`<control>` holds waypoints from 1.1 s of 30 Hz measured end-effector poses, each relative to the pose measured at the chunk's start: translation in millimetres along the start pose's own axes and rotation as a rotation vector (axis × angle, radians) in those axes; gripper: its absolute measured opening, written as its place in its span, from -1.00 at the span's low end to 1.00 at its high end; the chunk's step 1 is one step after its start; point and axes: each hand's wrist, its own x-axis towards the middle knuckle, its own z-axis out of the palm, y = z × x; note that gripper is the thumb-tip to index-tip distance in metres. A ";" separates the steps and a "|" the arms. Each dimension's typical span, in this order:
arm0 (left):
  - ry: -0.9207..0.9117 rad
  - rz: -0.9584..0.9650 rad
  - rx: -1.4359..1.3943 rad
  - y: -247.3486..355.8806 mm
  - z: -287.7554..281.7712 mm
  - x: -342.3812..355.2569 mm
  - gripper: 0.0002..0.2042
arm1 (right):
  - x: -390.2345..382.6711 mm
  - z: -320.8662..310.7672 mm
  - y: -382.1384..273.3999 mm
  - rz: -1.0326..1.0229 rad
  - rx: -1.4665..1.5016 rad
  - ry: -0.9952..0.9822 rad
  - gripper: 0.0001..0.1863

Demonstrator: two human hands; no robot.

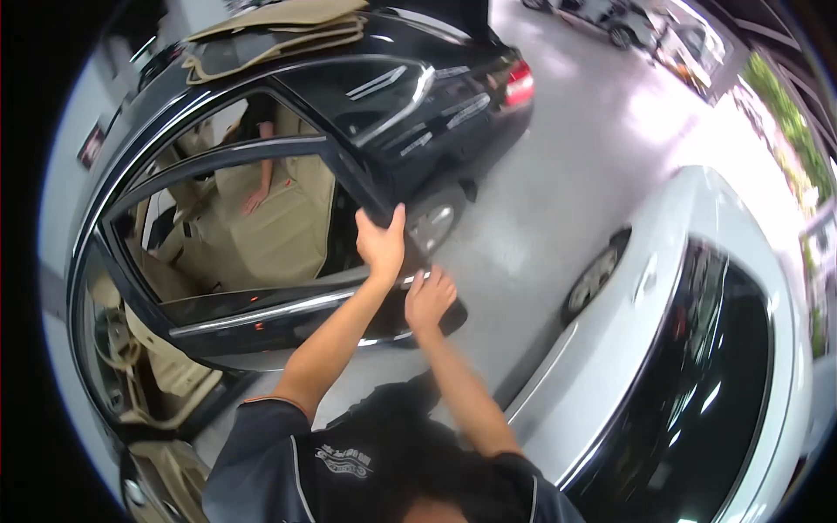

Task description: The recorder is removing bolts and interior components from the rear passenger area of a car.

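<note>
My left hand (381,244) grips the rear edge of the window frame on the open rear door (227,342) of a black car (392,105). Just below and right of it, my right hand (430,299) has its fingers curled on the outside of that door near its rear edge, by the chrome trim. Through the window opening show a beige seat (288,227) and another person's bare arm and hand (257,196) resting on it.
Beige mats (270,35) lie stacked on the black car's roof. A silver-white car (724,227) stands close on my right, across a strip of grey floor. The open front door (148,471) is at lower left. More vehicles (623,30) stand at the back.
</note>
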 end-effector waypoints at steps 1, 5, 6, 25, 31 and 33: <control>0.056 -0.012 -0.001 0.7 5.1 11.1 -0.51 | 3.0 7.6 -2.3 0.009 0.016 -0.102 -0.61; 0.091 -0.184 0.105 3.2 19.3 32.6 -0.52 | 44.7 7.9 10.2 -0.088 0.104 -0.545 -0.50; 0.169 -0.153 0.124 -4.9 29.5 38.5 -0.56 | 56.8 9.0 17.8 -0.174 0.183 -0.590 -0.49; 0.557 -0.513 0.266 40.6 27.9 -52.4 -0.66 | 315.3 145.2 75.9 -0.670 0.118 -2.078 -0.60; 1.112 -0.789 0.536 73.9 -9.0 -165.7 -0.73 | 290.0 194.9 48.5 -0.829 0.101 -2.257 -0.60; 1.361 -0.788 0.615 80.1 -21.4 -185.5 -0.78 | 273.5 193.1 27.4 -0.878 0.056 -2.298 -0.60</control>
